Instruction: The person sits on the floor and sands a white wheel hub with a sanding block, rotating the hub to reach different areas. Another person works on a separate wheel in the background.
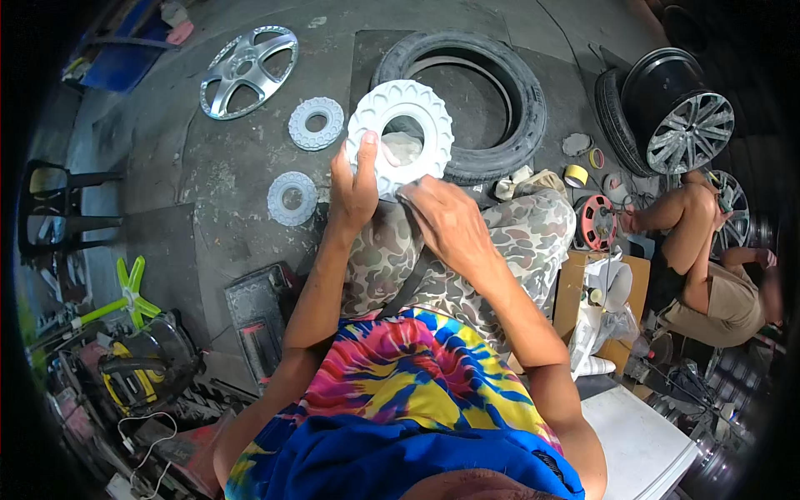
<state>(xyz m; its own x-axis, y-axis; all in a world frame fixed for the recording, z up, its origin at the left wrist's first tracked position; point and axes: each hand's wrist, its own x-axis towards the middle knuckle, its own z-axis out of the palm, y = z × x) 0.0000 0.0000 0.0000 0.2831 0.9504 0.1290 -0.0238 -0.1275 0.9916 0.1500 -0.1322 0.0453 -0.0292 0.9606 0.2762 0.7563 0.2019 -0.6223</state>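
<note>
Above my lap, my left hand [356, 187] grips a pale grey ring [429, 112] with a scalloped rim and a wide round hole. My left thumb lies on its face; other fingertips show through the hole. My right hand [450, 221] is closed, its bent fingertips against the ring's lower right edge. Whatever those fingers may pinch is hidden. Two similar grey rings, one farther [297, 132] and one nearer [278, 200], lie on the floor to the left. Past the held ring, a black tyre [529, 108] lies flat.
A silver wheel cover [267, 81] lies at the far left. On the right are a cardboard box [637, 287], a red reel [597, 218], yellow tape [575, 175] and a wheel rim [687, 133]. Another person [708, 304] sits there. Tools, including a yellow-black one [133, 375], crowd the lower left.
</note>
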